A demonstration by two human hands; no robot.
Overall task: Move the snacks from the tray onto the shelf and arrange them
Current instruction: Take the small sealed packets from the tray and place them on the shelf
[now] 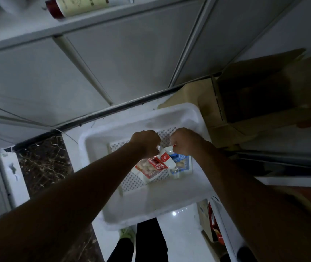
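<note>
A white plastic tray [143, 203] with a perforated bottom stands on the floor below me. Both my hands reach down into it. My left hand [145, 142] grips the top edge of a red-and-white peanut snack packet [150, 168]. My right hand [186, 141] pinches the top of a blue-and-white snack packet [181, 163]. The two packets hang side by side just above the tray's bottom, the red one overlapping the blue one. A shelf [37, 33] runs across the top left, with a bottle [75, 6] lying on it.
An open cardboard box [260, 99] stands to the right of the tray. White cabinet panels [132, 59] rise behind it. Dark marbled floor [43, 163] lies to the left. My legs and a green shoe [127, 233] show below the tray. Another box [213, 227] sits at lower right.
</note>
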